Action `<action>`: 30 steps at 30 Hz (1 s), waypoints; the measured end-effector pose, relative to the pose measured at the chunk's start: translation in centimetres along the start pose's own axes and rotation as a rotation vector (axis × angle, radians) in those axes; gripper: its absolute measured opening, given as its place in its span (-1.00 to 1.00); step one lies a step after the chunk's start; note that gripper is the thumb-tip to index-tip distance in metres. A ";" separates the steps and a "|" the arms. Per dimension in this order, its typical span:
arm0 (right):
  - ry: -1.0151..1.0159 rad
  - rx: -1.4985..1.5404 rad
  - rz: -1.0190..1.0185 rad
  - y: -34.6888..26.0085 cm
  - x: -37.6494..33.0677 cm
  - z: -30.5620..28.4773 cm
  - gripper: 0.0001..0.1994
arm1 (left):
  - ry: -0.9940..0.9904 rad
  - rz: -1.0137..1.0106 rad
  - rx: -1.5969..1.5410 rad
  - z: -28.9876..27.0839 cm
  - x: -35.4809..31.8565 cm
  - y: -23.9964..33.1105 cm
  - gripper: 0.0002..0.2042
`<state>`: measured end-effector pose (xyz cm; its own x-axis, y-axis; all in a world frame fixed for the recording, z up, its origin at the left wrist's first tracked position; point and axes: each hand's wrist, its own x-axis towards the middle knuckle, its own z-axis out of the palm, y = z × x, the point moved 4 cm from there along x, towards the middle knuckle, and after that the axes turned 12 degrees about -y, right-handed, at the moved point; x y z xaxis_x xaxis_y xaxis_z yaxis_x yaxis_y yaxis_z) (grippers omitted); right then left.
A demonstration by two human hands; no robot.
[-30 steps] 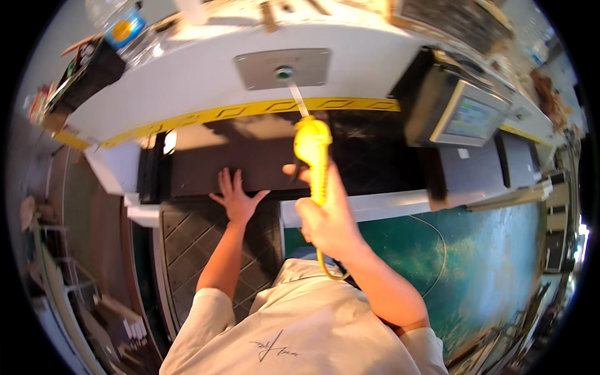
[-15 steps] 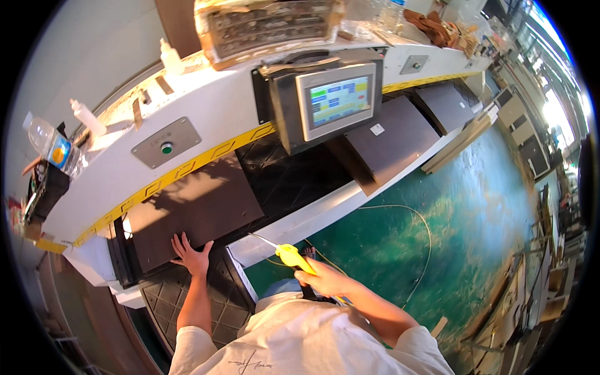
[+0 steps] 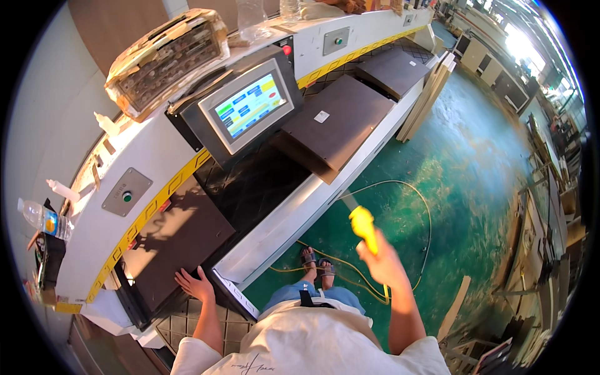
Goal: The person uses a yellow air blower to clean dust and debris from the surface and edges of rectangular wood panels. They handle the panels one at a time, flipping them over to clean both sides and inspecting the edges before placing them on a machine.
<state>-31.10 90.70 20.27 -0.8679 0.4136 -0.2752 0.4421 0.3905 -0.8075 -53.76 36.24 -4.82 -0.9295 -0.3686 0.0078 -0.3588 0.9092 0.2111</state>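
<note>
My left hand point(image 3: 196, 285) rests on the near edge of a dark brown panel point(image 3: 178, 253), its fingers stretched out and slightly spread. That panel lies on the black machine bed under the yellow-striped white beam. Off to the right, above the green floor, my right hand point(image 3: 382, 262) is closed around a yellow air blow gun point(image 3: 362, 226). The gun's thin nozzle points up and left, blurred by motion. A yellow hose point(image 3: 359, 276) trails on the floor below my right hand.
A tilted touchscreen point(image 3: 253, 106) sticks out from the white beam point(image 3: 106, 231). More brown panels point(image 3: 347, 119) lie farther along the bed. Long boards point(image 3: 425, 100) lean at its far outer edge. Bottles point(image 3: 40, 215) stand on the beam at left. Wood scraps point(image 3: 531, 275) are piled at right.
My right hand has swung the air blow gun away from the panel, up and to the right. My left hand stays at the panel's near edge. The view has shifted toward the right.
</note>
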 end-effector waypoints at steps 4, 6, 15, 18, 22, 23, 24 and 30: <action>-1.050 -0.063 0.015 1.0 -2.9 2.8 -0.49 | 0.012 0.003 0.022 1.0 -0.2 1.3 -0.31; -0.859 -0.033 0.018 1.7 -2.4 2.1 -0.50 | -0.011 -0.031 0.011 1.0 -0.2 1.7 -0.31; -0.224 1.329 -0.078 6.8 -0.8 -0.1 -0.37 | -0.033 -0.058 -0.035 0.8 0.1 2.2 -0.28; -0.476 1.573 -0.140 8.1 -1.0 3.2 -0.36 | -0.090 -0.072 -0.060 1.6 -0.2 2.4 -0.27; -0.568 1.609 -0.056 7.6 -1.5 10.0 -0.39 | -0.114 -0.084 -0.051 1.5 -0.8 2.0 -0.26; -0.608 1.642 -0.007 6.7 -1.8 11.3 -0.43 | -0.105 -0.069 -0.044 1.4 -0.8 1.7 -0.25; -0.645 1.674 0.041 5.9 -2.1 12.2 -0.47 | -0.097 -0.051 -0.037 1.5 -0.7 1.5 -0.24; -0.728 1.794 0.267 5.1 -2.2 14.1 -0.52 | -0.071 0.018 -0.041 1.8 -1.4 2.2 -0.26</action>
<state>-30.10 80.17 9.45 -0.9491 -0.2357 -0.2088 0.2596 -0.9610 -0.0952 -53.42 39.10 -6.15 -0.9399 -0.3366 -0.0567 -0.3397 0.9064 0.2510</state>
